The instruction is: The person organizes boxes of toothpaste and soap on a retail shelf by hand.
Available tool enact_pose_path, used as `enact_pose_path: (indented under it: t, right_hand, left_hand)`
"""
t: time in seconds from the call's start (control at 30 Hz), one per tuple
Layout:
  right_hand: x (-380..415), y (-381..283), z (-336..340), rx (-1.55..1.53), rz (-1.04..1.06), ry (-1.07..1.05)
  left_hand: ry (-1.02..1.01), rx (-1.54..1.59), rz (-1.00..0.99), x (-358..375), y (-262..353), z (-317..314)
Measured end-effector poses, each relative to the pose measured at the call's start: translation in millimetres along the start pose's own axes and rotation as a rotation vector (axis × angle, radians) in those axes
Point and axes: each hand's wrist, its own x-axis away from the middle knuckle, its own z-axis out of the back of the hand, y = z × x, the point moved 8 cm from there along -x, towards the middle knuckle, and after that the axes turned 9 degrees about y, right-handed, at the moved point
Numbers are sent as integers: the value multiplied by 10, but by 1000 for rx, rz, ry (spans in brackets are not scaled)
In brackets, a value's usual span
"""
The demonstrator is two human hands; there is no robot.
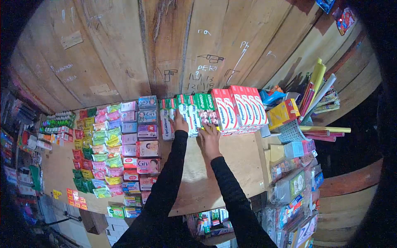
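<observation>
Toothpaste boxes stand upright in a row against the wooden wall. My left hand [180, 122] is closed at a green-and-white Ciptadent toothpaste box [192, 119]; part of its fingers is hidden against the box. Just to the right, my right hand [210, 141] has its fingers stretched apart, touching the lower front of the green Closeup boxes [202, 102]. More Ciptadent boxes [166, 124] stand left of my left hand. Red-and-white Pepsodent boxes [223, 109] continue the row on the right.
Rows of soap boxes [147, 151] and colourful Harmony soap packs [115, 141] cover the left of the wooden shelf [194, 182]. At the right are a perforated basket [290, 132], rolled paper [318, 82] and hanging plastic packs [289, 186]. More goods [213, 219] sit below the front edge.
</observation>
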Motion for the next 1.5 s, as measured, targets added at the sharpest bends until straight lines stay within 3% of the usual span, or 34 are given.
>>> enact_pose_path:
  t: [0.1,0.2,0.3,0.43,0.53,0.6,0.67,0.73,0.77,0.8,0.83,0.9,0.93,1.03,1.1,1.13,1.2,1.23,1.27,1.33,1.37,1.43,1.5]
  right_hand:
    - [22,19,-27,0,-10,10]
    - [11,6,-26,5,-12,-9]
    - [10,-30,25,45,14,-36]
    - [120,-186,320,-43,-2,7]
    - [542,-254,676,-180,-122,75]
    - [1001,-242,920,-304,-186,153]
    - [1603,-241,1193,-426,-395,176]
    - [2313,-239,1359,-562,-732,74]
    - [2615,-291,1488,-597,-794,60]
    - [2947,-342,1599,-630,-862,44]
    - [3242,-365,1688,-608,-797,104]
    - [3805,-348,1755,-557,-810,8]
    - [4111,-321,1809,-531,-817,-46]
    - [5098,79,1595,-507,-797,-110]
    - [5356,247,1513,-486,-691,-205]
    - [5445,269,1525,-466,-744,-271]
    - [5484,375,1446,-423,-838,-399]
    - [5471,385,1419,-509,-848,-359]
    - [5440,390,1343,-466,-801,-398]
    - [5391,434,1163,-376,-707,-473]
    - [5281,423,1120,-325,-661,-456]
    - [5022,331,1009,-229,-570,-416]
    - [5031,415,721,-217,-561,-454]
  left_hand:
    - [43,-64,-58,-24,46,26]
    - [-88,121,101,-6,37,41]
    - [-137,-108,11,-37,143,96]
    - [123,38,40,81,285,385]
    - [235,339,200,542,235,638]
    - [297,559,146,1169,538,1025]
    - [287,650,145,1982,698,1274]
    - [99,353,171,2978,487,1307]
    - [-2,318,7,3423,584,1442]
    - [-132,318,-35,3774,605,1528]
    - [-261,321,-77,4139,623,1618]
    - [-571,401,94,4825,453,1729]
    - [-609,357,233,5074,302,1762]
    - [-621,330,161,5493,-99,1865]
    - [-580,222,91,5551,-268,1890]
    - [-558,170,46,5591,-337,1892]
    - [-508,70,-51,5667,-504,1830]
    - [-607,86,80,5739,-697,1676]
    - [-674,-42,92,5868,-845,1621]
    - [-806,-299,115,5794,-536,1739]
    - [-654,-234,48,5779,-508,1785]
    - [-712,-80,232,6171,-1230,1420]
    - [-754,-114,199,6231,-1227,1423]
